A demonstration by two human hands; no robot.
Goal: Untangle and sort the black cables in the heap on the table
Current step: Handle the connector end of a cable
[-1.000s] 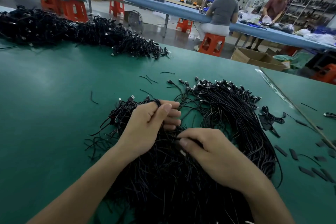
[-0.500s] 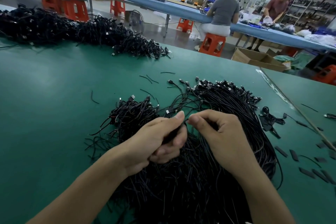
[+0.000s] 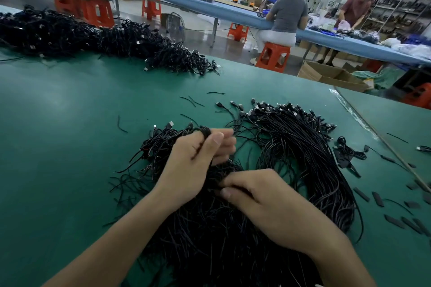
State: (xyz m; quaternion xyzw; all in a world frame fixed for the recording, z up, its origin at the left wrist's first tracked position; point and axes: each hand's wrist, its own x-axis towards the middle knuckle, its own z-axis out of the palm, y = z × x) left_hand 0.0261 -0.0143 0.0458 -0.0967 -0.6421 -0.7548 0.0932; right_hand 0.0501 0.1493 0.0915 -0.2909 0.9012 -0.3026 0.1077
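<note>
Lies tangled as a heap of black cables low on the green surface, directly under both wrists; runs mostly away from the body, toward plug ends at the far side; grips a looped bunch in the left hand, fingers curled, thumb clamped over the loop, above the heap's far left part; pinches a few strands in the right hand, nearer the body and down on the tangle; probably calls for drawing the two hands apart along that near-far line; hides the right fingertips and the strands' course inside the mass; sits just left of a straighter combed bundle.
</note>
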